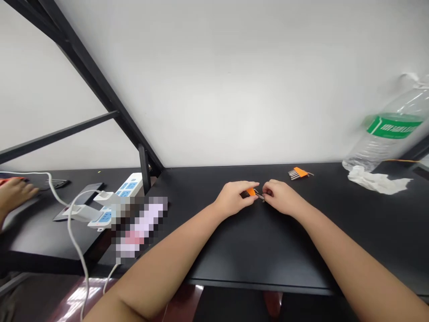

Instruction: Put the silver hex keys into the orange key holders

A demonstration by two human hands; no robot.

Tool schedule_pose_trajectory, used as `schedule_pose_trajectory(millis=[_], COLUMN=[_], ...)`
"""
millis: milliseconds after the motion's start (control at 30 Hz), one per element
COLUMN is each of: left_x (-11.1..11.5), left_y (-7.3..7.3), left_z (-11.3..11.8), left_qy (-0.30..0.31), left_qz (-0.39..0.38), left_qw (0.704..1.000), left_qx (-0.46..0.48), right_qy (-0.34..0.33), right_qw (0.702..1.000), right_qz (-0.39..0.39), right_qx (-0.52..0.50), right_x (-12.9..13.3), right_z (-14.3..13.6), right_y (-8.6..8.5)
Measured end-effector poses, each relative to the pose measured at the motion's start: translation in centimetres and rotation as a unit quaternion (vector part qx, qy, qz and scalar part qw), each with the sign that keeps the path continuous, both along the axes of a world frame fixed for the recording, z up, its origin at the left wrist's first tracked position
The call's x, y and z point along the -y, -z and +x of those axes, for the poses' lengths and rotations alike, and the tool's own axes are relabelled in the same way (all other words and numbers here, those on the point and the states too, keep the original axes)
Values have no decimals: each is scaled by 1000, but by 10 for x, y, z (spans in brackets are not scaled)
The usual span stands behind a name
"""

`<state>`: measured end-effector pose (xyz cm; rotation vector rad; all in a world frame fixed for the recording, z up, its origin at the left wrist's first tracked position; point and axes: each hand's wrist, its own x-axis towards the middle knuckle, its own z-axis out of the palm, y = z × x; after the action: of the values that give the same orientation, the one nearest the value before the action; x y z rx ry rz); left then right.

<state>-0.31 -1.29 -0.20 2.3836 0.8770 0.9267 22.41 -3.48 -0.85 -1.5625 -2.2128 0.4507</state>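
Over the middle of the black table, my left hand (234, 197) grips an orange hex key holder (251, 192), mostly hidden by the fingers. Thin metal hex keys (260, 197) stick out of it toward the right. My right hand (279, 195) is closed, its thumb and fingertips pinched at the ends of these keys. Whether it grips one key or several I cannot tell. Further back to the right lies a second orange hex key set (300, 173), its short metal keys fanned out on the left side.
A large clear bottle (385, 125) with a green label leans at the right, beside crumpled white tissue (378, 180). Left are a power strip (125, 194) with white cables, a blurred-out phone-like object (144, 228) and a black metal frame (100, 85). Another person's hand (15, 194) shows far left.
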Motion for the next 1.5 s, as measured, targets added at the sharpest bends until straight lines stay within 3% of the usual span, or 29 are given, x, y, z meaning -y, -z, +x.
schedule_pose_trajectory(millis=[400, 633, 767, 867, 1067, 1500], left_x=[2, 6, 5, 3, 2, 4], left_y=[-6, -4, -2, -2, 3, -4], left_z=[6, 8, 6, 5, 3, 2], left_qy=[-2, 29, 24, 21, -17, -30], left_qz=[-12, 0, 6, 15, -50, -4], left_qw=[999, 999, 1000, 999, 998, 996], left_qx=[46, 14, 16, 35, 32, -80], right_qy=[32, 98, 67, 23, -49, -98], right_qw=[998, 983, 987, 993, 993, 986], right_qz=[-46, -109, -145, -109, -3, 134], right_qx=[29, 111, 33, -44, -107, -30], right_x=[2, 4, 8, 10, 16, 18], right_z=[-6, 5, 12, 16, 12, 7], right_y=[-6, -10, -20, -28, -37, -24])
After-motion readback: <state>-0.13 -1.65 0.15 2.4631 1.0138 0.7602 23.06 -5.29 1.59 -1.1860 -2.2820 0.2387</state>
